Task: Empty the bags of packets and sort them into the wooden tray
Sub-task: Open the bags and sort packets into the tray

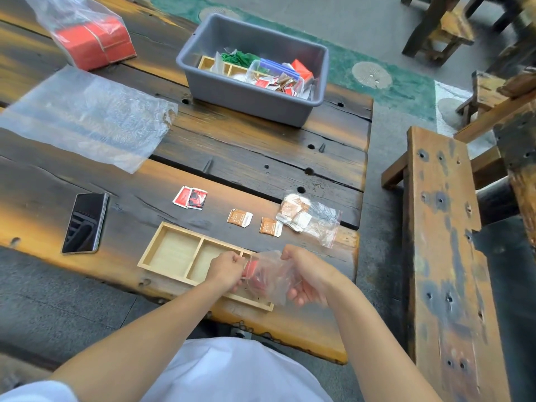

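— So, what do the hands hold?
— Both the left hand (224,269) and right hand (304,274) pinch a clear bag (271,275) of red packets over the wooden tray (174,250) near the table's (261,158) front edge.
— And beyond?
— Two brown packets (255,222) lie loose beside another bag (307,219).

1. Both forearms are bare, with no sleeves reaching them.
2. Left hand (224,269) and right hand (304,275) wear no gloves.
3. A white garment (232,372) covers the torso.
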